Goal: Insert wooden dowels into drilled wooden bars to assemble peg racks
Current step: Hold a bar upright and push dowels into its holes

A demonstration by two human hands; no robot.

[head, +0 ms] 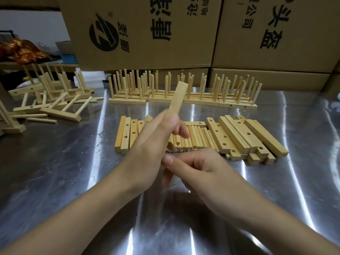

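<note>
A person's left hand (152, 142) grips a wooden bar (177, 100) above a steel table (73, 162), fingers and thumb curled round its lower half, the bar tilted up toward 1 o'clock and off the surface. The right hand (198, 172), at 5 o'clock of the left, sets its thumb against the bar's bottom end; its fingers are curled under, and whether they hold anything cannot be told. Behind the hands a row of loose dowels (195, 137) lies side by side, flanked at 9 o'clock by drilled bars (127, 135) and at 3 o'clock by a stacked pile of bars (239, 137), some overhanging one another. At 12 o'clock finished racks (184, 100) stand end to end, pegs upright, just in front of cardboard boxes (147, 34). At 10 o'clock tipped racks (55, 105) and stray dowels lie in a jumble near the table's left edge. Reflective steel stretches between that jumble and the drilled bars, and from the hands toward 6 o'clock
</note>
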